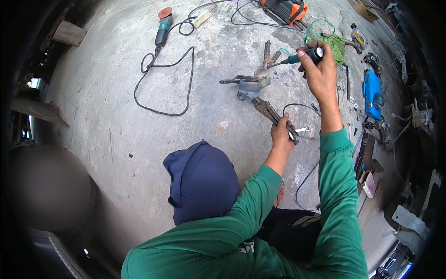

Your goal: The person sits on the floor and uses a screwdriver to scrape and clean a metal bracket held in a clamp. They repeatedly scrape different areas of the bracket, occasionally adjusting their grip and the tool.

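My left hand (281,132) is closed around the handles of dark metal pliers (266,109). The jaws of these pliers meet a worn metal bracket (250,87) on the concrete. Higher up and to the right, my right hand (319,65) grips a screwdriver (299,57) with a teal and black handle. Its thin shaft points left, its tip at or close to the bracket's upper end. Rusty prongs (268,56) stand up from that end. A small spanner (303,129) lies beside my left hand. How the bracket's parts join is too small to make out.
An angle grinder (163,29) with a red disc and looping black cable (189,90) lies at far left. An orange and black machine (284,11), green cloth (332,49) and blue case (371,94) lie far and right. Rounded navy cloth (204,181) fills the near middle.
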Motion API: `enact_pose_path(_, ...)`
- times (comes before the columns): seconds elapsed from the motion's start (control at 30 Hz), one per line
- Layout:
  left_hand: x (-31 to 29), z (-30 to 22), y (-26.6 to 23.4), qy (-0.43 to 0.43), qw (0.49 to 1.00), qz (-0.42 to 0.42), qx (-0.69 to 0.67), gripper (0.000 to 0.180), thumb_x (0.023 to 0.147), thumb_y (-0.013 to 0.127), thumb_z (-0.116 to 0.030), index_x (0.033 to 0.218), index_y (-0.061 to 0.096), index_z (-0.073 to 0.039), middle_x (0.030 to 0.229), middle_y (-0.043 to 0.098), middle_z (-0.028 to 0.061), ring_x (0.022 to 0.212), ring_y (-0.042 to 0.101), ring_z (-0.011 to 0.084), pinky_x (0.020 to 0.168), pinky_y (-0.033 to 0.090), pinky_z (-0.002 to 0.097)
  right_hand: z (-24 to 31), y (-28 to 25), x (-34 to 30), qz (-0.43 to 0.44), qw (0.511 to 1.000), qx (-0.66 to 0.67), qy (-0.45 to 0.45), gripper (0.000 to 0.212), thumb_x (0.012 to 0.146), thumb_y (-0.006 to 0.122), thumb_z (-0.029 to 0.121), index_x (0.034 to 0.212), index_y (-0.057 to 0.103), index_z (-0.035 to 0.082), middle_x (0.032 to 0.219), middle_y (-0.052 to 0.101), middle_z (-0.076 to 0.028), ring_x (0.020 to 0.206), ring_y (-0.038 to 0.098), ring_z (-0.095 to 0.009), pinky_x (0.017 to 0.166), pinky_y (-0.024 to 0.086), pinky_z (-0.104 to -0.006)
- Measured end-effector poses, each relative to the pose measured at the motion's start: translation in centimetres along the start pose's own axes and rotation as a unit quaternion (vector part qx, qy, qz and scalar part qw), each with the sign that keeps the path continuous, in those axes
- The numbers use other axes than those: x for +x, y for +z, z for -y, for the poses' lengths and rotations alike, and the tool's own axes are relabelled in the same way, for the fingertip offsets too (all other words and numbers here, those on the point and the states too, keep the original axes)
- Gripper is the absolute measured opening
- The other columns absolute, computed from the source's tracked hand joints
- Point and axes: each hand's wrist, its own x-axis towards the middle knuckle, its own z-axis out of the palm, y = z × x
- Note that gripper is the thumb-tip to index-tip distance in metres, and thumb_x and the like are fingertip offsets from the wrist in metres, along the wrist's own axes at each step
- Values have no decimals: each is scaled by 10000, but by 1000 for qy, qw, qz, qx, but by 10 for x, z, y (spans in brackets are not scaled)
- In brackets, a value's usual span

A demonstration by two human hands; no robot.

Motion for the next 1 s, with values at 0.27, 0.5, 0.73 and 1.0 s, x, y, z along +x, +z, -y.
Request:
enact_pose_path(0.27, -4, -10, 4, 29, 999, 19, 22, 284, 875, 819, -177, 950, 558, -93, 714, 547, 20, 536, 541, 151, 508, 501, 304, -43, 61, -38, -102, 984, -140, 32, 363, 972, 724, 158, 1245, 511, 51, 830, 709, -141, 752, 715, -266, 711, 563, -404)
enact_pose_path(0.5, -14, -35, 9, -2, 1000, 21, -19, 214, 910, 771, -151, 917, 572, -74, 724, 576, 21, 553, 540, 140, 503, 471, 309, -4, 66, -42, -218, 970, -102, 32, 336, 988, 733, 168, 1213, 513, 51, 744, 674, -87, 624, 667, -154, 575, 522, -340)
enact_pose_path(0.73, -9, -41, 11, -10, 999, 28, 44, 213, 926, 769, -183, 905, 599, -56, 746, 589, 14, 618, 535, 109, 546, 430, 283, -9, 85, -43, -145, 977, -144, 65, 344, 992, 722, 175, 1219, 495, 52, 783, 693, -122, 645, 686, -217, 614, 538, -391)
enact_pose_path(1.0, 1, -40, 14, 4, 999, 31, 13, 229, 940, 762, -171, 962, 560, -66, 703, 550, 19, 539, 555, 137, 474, 483, 293, -18, 95, -35, -139, 976, -166, 23, 331, 1012, 694, 148, 1239, 476, 47, 786, 682, -99, 607, 672, -161, 549, 520, -313)
